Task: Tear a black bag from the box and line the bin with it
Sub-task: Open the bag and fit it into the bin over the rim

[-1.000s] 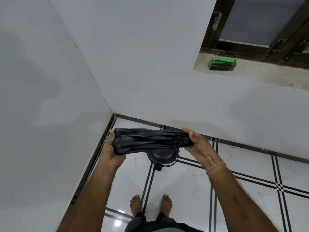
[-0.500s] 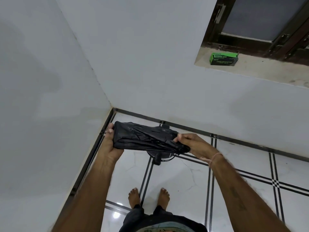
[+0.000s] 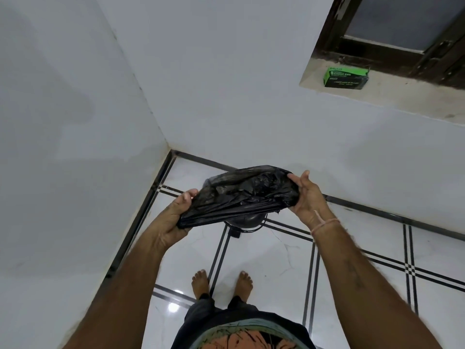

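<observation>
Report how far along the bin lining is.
Done: the black bag is out of the box on the window ledge. In hand: left hand and right hand grip its ends, stretched above the bin. Left: open it and fit it inside the bin.

plastic and tile
thin black plastic bag (image 3: 246, 195) looks creased and faintly shiny; white floor tiles (image 3: 264, 260) are glossy; small green cardboard box (image 3: 346, 77) is matt.

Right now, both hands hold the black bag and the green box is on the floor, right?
No: the head view shows the green box on the window ledge. The left hand and right hand do hold the black bag.
</observation>
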The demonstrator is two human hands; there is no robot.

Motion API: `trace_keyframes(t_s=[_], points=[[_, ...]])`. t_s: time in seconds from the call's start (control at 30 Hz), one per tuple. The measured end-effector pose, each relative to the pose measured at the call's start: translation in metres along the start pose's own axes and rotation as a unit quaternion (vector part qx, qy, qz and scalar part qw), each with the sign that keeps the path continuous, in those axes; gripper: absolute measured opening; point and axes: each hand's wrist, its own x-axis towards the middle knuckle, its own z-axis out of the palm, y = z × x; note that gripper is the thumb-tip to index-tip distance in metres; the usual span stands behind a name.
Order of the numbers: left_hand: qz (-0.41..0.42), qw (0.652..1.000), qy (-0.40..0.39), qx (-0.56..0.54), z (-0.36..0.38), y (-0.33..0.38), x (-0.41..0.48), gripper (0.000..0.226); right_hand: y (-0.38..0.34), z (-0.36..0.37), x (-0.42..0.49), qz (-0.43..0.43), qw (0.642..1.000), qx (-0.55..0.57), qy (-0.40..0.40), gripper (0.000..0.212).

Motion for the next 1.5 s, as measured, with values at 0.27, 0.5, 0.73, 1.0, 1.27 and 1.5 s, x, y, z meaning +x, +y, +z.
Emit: trace_keyframes(t_s=[0.27, 0.5, 0.73, 1.0, 1.27, 1.5], points=[[0.007, 0.999, -0.044, -0.003, -0.003, -0.008, 0.004, 0.031, -0.002, -0.013, 0.012, 0.033, 0.998, -0.006, 0.048, 0.071], [-0.05, 0.978, -0.057, 0.196, -0.011, -0.008, 0.01, 0.05, -0.007, -0.018, 0.012, 0.004, 0.997, -0.053, 0.06, 0.072], [0.027, 0.999, 0.036, -0.022, -0.005, -0.012, 0.022, 0.016, 0.003, -0.021, 0.006, -0.018, 0.985, -0.171, 0.015, 0.064], [0.149, 0.979, 0.062, 0.121, 0.046, -0.002, 0.03, 0.032, -0.002, 0.042, -0.023, -0.102, 0.952, -0.28, -0.068, 0.046], [0.218, 0.941, 0.122, 0.227, 0.074, 0.0, 0.045, 0.029, 0.01, 0.047, -0.003, -0.203, 0.9, -0.382, -0.05, 0.066], [0.266, 0.942, 0.1, 0.178, 0.063, 0.012, 0.034, 0.03, -0.007, 0.051, -0.014, -0.273, 0.923, -0.268, -0.036, 0.048]])
